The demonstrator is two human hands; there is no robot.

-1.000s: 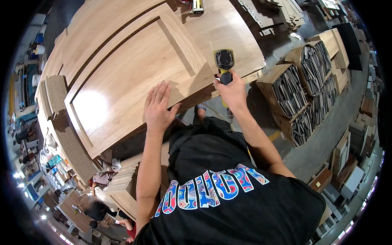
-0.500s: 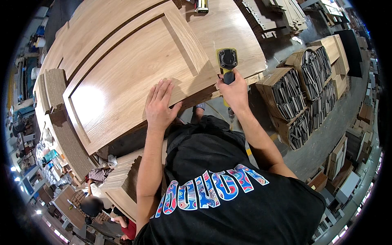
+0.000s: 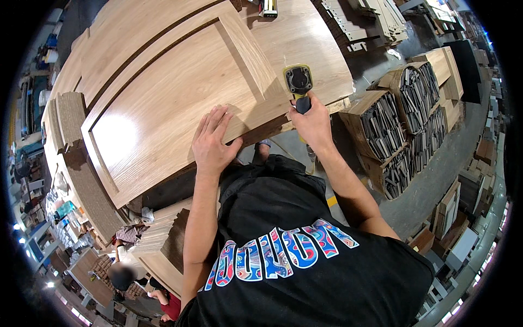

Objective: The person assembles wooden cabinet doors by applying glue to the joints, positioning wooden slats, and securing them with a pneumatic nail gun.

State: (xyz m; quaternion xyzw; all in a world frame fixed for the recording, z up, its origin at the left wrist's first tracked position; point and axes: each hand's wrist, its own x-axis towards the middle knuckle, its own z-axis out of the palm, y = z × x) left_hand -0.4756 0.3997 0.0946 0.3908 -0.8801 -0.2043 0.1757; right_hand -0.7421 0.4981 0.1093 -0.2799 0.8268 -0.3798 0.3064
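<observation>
A light wood-grain panel [image 3: 174, 87] with a raised frame lies in front of me on a stack of boards. My left hand [image 3: 212, 144] rests on its near edge, palm down and fingers stretched out, holding nothing. To the right, my right hand [image 3: 313, 120] is wrapped round the grip of a yellow-and-black pneumatic nail gun [image 3: 299, 80]. The gun stands over the panel's near right corner, and its body hides the nose from me. An air fitting [image 3: 311, 154] hangs below the grip, behind my wrist.
Another framed panel [image 3: 117, 57] lies beyond the first. Chipboard strips [image 3: 71, 122] are stacked at the left. Boxes of thin dark-edged strips [image 3: 381, 117] stand at the right. A small yellow-and-black item [image 3: 268, 7] lies at the far edge. Two people are at the lower left.
The nail gun has shifted very slightly left, with its top tilted a little differently. My left hand stays flat on the panel in almost the same place.
</observation>
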